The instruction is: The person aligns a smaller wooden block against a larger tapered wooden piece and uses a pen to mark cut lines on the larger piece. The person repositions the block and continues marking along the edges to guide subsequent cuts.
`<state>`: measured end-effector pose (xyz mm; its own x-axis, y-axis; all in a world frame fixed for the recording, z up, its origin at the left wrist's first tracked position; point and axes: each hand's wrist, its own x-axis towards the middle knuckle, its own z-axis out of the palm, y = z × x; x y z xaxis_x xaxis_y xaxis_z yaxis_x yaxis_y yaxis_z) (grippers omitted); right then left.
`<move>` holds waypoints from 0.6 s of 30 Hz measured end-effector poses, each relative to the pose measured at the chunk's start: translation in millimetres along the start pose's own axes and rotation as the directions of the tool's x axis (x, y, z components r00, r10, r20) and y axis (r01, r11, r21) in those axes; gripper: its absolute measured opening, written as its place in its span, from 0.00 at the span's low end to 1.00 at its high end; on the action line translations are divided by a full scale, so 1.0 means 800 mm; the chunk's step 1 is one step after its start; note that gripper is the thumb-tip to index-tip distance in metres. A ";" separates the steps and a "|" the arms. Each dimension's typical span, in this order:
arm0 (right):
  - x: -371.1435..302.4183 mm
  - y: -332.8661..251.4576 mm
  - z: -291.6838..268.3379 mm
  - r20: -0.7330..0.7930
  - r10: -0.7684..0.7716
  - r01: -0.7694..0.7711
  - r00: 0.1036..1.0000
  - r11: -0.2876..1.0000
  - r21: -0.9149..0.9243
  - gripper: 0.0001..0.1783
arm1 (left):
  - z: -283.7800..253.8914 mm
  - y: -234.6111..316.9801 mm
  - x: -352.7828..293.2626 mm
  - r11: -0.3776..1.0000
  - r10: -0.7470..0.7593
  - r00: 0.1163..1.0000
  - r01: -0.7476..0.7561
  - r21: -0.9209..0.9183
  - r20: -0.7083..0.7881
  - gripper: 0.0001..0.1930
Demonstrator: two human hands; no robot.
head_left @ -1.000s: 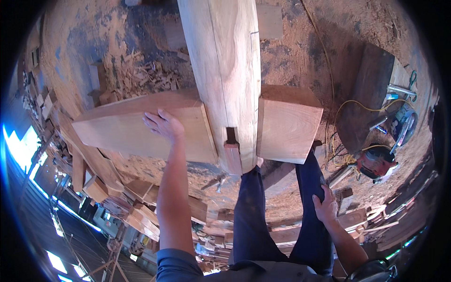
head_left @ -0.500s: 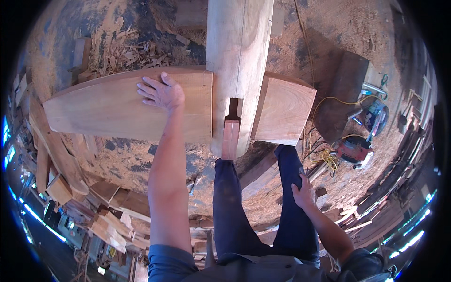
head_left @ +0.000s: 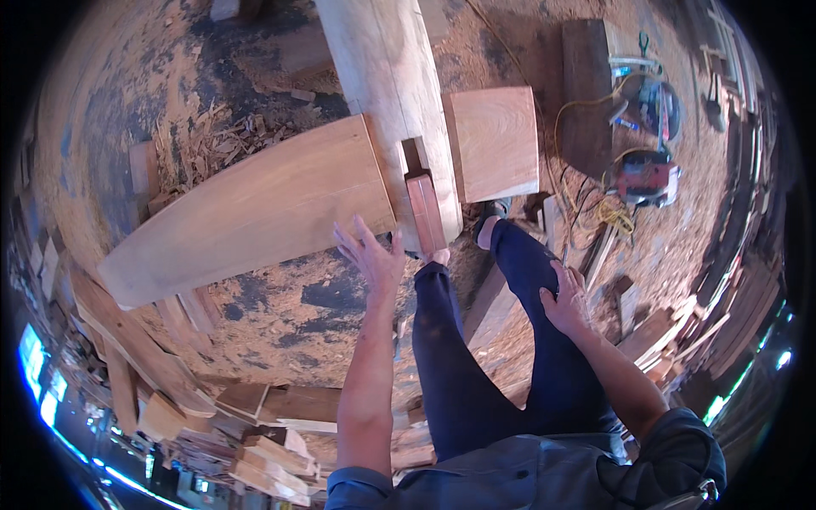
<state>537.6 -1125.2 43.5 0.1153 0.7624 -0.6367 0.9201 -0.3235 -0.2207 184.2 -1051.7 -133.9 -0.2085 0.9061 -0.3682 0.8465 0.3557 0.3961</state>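
Note:
My left hand is raised with its fingers spread, just by the near edge of a wide, curved wooden board. Nothing is in it; whether the fingertips touch the board I cannot tell. That board tapers to the left, and its right end meets a pale, thick timber beam. Near the beam's close end is a dark rectangular slot, with a reddish wooden block at its near side. From the beam's other side a shorter wooden board sticks out. My right hand lies open on my right leg.
Wood shavings and sawdust cover the ground. To the right are a red power tool, a tangled yellow cord, a round blue container and a dark plank. Offcuts and long planks lie at lower left.
My left hand has come off the curved board's top and drawn back toward me. The view has shifted and turned, so the beam now slants. My right hand stays on my leg.

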 end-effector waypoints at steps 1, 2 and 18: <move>-0.005 -0.003 0.006 0.014 0.001 -0.001 1.000 1.000 0.016 0.35 | 0.005 0.005 0.009 1.000 0.020 1.000 -0.020 -0.012 -0.001 0.52; -0.010 -0.006 0.015 0.064 0.043 -0.044 0.997 0.999 0.010 0.35 | 0.010 0.009 0.022 1.000 0.017 1.000 -0.017 -0.002 0.004 0.53; -0.027 0.067 0.118 0.222 0.131 -0.210 0.966 0.898 0.387 0.26 | 0.044 -0.033 0.093 0.821 -0.418 0.873 0.243 0.517 0.253 0.70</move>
<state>549.5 -1212.0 -24.2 0.1487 0.5702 -0.8079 0.6567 -0.6678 -0.3504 163.4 -1002.0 -201.1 -0.4115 0.5839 -0.6998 0.8974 0.3935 -0.1994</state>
